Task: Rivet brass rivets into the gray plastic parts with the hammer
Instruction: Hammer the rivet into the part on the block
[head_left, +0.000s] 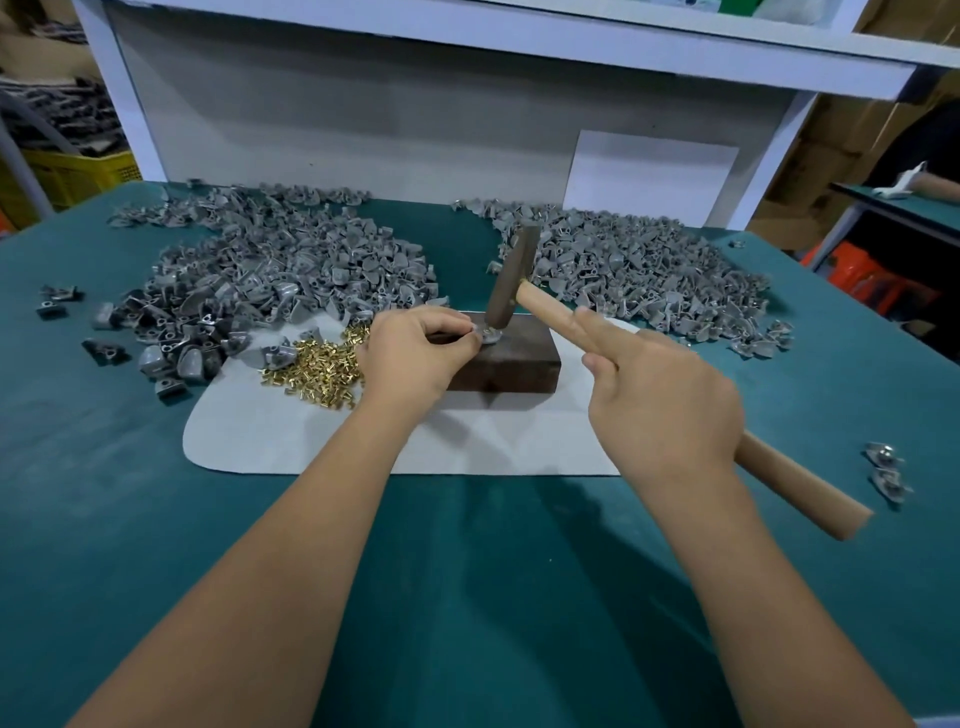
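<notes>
From the head view, my left hand (410, 353) pinches a gray part (491, 335) on the dark block (511, 358). My right hand (660, 395) grips the hammer (511, 280), whose head sits on that part. Brass rivets (322, 369) lie just left of my left hand.

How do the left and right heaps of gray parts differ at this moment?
The left heap spreads forward to the white mat and reaches the brass rivets; the right heap lies behind the hammer and the right hand. Loose dark pieces trail off the left heap's near edge; the right heap looks evenly light gray. Both lie on the green table.
</notes>
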